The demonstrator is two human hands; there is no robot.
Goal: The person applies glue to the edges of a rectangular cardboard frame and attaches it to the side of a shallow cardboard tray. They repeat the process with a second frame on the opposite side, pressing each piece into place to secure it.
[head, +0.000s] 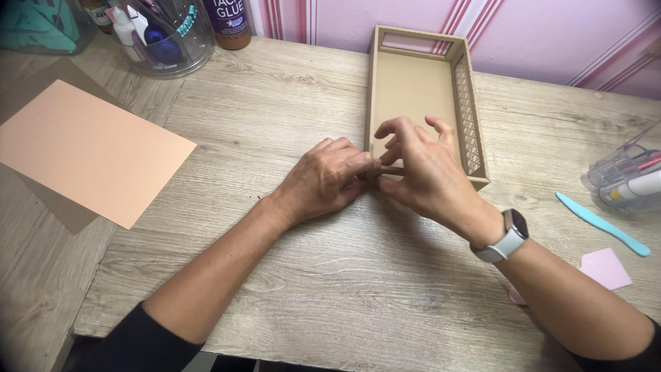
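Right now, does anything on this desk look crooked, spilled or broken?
Nothing stands out. Both hands pinch the near edge of the cardboard tray, which looks intact; the peach sheet lies flat, merely angled.

Pale wood-grain table (289, 103) against a pink striped wall (551, 34).

Pale grey wooden tabletop (289, 131): visible grain, matt, lightly rough. Brown rectangular cardboard tray (413, 89), upper centre: matt, smooth base; its right wall is cut-out lattice. Peach paper sheet (89, 148), left: smooth, matt, lying on a brown card sheet (58, 210) of dull finish. Clear round plastic container (162, 38), upper left: glossy, transparent. Clear plastic holder (623, 176), right edge: glossy. Turquoise flat plastic tool (602, 224), right: smooth, slight sheen. Pink paper tag (606, 267), lower right: matt.
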